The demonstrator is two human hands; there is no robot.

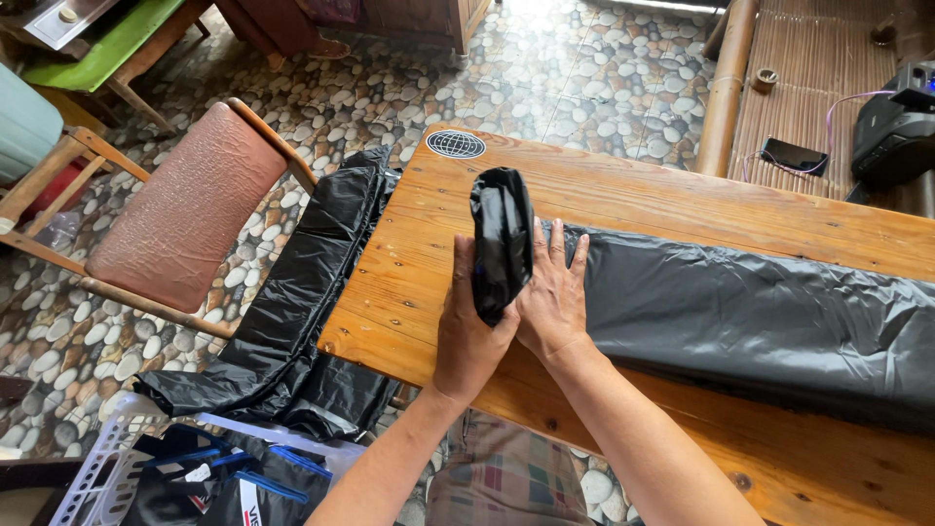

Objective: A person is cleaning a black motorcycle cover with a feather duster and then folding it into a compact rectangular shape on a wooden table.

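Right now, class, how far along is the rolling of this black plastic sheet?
Done: a short black roll is wound. In hand: the left hand and right hand press it upright between them. Left: a long sheet lies flat across the wooden table.

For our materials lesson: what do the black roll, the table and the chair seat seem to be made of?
Black roll: thin glossy plastic film, by its sheen and creases. Table: varnished wood, with visible grain and knots. Chair seat: probably reddish-brown faux leather, wrinkled.
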